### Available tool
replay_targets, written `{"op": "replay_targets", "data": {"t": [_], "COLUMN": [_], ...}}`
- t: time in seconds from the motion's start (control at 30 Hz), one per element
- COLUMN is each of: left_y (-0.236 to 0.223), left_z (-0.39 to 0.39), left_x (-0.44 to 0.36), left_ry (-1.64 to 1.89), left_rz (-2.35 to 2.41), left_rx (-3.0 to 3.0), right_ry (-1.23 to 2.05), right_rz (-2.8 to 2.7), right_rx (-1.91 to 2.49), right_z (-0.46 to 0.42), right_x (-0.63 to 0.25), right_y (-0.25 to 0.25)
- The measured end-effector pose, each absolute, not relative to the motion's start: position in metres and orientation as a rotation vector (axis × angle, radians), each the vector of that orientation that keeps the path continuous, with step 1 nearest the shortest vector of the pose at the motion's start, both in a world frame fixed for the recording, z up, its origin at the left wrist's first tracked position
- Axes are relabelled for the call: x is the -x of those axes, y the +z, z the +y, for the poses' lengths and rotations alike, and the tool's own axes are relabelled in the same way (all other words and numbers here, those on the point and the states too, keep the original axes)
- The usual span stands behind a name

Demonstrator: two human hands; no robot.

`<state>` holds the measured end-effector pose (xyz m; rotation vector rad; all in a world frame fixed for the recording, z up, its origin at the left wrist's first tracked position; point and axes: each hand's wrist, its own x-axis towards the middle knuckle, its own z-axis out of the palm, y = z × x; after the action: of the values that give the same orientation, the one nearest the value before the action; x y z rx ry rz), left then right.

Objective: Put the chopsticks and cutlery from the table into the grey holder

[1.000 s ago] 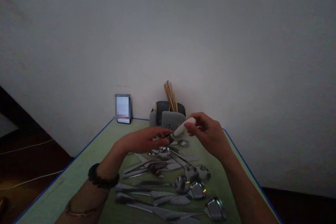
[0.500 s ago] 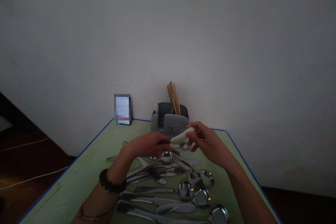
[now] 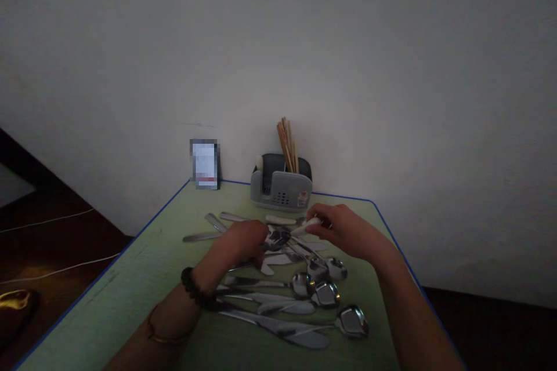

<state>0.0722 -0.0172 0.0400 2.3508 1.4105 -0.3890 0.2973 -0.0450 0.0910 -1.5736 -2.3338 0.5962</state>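
Note:
My right hand [image 3: 337,226] pinches a white-handled piece of cutlery [image 3: 306,225] over the far right of the pile, its far end hidden by my fingers. My left hand [image 3: 249,239] reaches down into the pile with curled fingers, beside shiny metal cutlery heads [image 3: 277,237]; what its fingers hold, if anything, is hidden. Another pale handle [image 3: 281,220] lies just beyond. Several metal spoons, such as one square-bowled spoon [image 3: 352,321], and table knives [image 3: 300,336] are spread closer to me, roughly crosswise.
A grey cutlery holder [image 3: 281,194] with wooden chopsticks [image 3: 285,145] stands against the wall at the table's back. To its left, a device with a lit screen [image 3: 205,164] leans upright. Blue edging borders the green table [image 3: 143,290].
My right hand has lowered the white piece toward the pile. My left hand has gone from outstretched to curled down among the cutlery. The view has tilted slightly downward.

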Motion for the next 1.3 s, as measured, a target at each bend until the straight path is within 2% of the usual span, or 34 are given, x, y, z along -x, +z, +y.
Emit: {"op": "replay_targets", "data": {"t": [0.17,0.4,0.53,0.73,0.9,1.07,1.3], "left_y": [0.029,0.004,-0.01,-0.02,-0.015,-0.012,-0.016], "left_z": [-0.035,-0.052,-0.053,-0.053,-0.046,-0.04,-0.042], "left_x": [-0.077,-0.064,-0.057,-0.053,-0.049,-0.047,-0.069], "left_ry": [-0.352,0.11,0.324,0.039,-0.04,0.009,0.174], "left_rz": [1.351,1.252,1.428,1.54,1.466,1.459,1.363], "left_rx": [-2.426,-2.744,-2.689,-2.554,-2.511,-2.532,-2.654], "right_ry": [0.548,0.333,0.32,0.39,0.3,0.199,0.511], "right_rz": [-2.411,-2.319,-2.257,-2.269,-2.246,-2.246,-2.273], "right_rx": [1.696,1.799,1.768,1.81,1.912,1.913,1.701], "right_z": [-0.054,-0.049,-0.05,-0.053,-0.046,-0.043,-0.05], "right_x": [-0.306,-0.31,-0.314,-0.321,-0.323,-0.326,-0.323], "right_y": [0.102,0.103,0.107,0.109,0.101,0.1,0.108]}}
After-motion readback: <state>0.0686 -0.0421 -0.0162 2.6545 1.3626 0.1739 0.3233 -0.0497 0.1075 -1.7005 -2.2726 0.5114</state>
